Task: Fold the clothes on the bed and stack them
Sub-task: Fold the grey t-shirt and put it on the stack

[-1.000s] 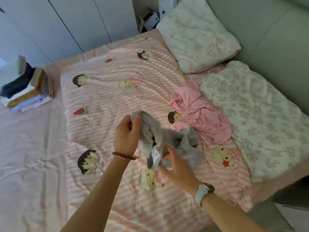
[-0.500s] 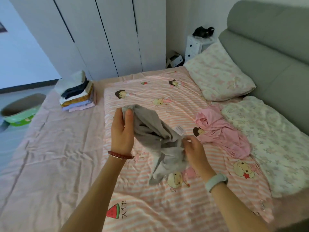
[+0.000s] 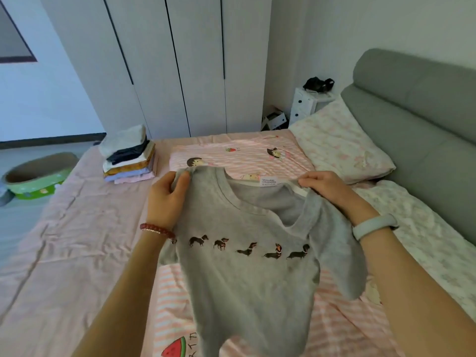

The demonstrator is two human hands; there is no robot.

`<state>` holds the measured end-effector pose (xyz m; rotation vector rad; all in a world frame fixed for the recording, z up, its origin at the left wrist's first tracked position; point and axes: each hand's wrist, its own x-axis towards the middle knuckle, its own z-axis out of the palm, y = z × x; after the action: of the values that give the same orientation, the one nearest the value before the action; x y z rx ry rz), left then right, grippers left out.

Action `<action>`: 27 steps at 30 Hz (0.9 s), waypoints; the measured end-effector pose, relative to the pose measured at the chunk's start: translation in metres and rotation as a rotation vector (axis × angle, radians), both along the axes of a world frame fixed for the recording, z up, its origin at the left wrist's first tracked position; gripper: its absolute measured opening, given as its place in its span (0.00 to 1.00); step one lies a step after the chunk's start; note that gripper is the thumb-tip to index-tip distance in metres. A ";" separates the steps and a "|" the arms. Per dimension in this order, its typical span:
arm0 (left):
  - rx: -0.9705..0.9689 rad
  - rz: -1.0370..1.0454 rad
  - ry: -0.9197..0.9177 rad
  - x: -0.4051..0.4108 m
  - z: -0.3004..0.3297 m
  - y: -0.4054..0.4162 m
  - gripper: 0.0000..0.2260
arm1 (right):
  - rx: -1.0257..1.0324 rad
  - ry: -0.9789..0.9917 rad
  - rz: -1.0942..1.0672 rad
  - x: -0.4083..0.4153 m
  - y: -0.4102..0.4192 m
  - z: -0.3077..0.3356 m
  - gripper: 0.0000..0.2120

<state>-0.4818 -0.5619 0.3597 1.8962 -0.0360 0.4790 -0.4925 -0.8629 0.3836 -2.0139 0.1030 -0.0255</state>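
A: While the stack of folded clothes (image 3: 128,161) waits near the bed's (image 3: 64,240) far left corner, where is the grey shirt (image 3: 247,266)?

B: Above the striped quilt (image 3: 247,153), mid-bed. The left hand (image 3: 167,199) pinches one shoulder, the right hand (image 3: 327,189) pinches the other, at the collar's label.

A: How does it lie from the grip?

B: It hangs down from both hands toward the near edge, long axis running away from the fingers, printed side facing the person. Laying it flat looks like the next move; neither hand is nearer.

A: And half a second ago?

B: It was a crumpled bunch between the hands; now it is spread open.
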 end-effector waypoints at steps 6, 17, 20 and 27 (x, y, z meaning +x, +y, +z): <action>0.254 0.204 0.443 0.084 -0.061 -0.019 0.23 | -0.233 0.060 -0.287 0.086 -0.006 -0.074 0.18; 0.242 0.129 1.145 -0.026 -0.315 -0.016 0.21 | -0.231 0.615 -0.179 -0.051 -0.003 -0.346 0.12; 0.312 0.065 1.215 -0.039 -0.348 -0.016 0.19 | -0.187 0.747 -0.216 -0.079 0.001 -0.375 0.13; 0.264 0.278 1.007 -0.052 -0.347 -0.019 0.13 | -0.007 0.813 -0.182 -0.083 0.010 -0.377 0.10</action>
<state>-0.5342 -0.5804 0.0129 2.2173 0.8655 -0.3584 -0.5751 -0.8528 0.0068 -1.9011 0.7967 0.6782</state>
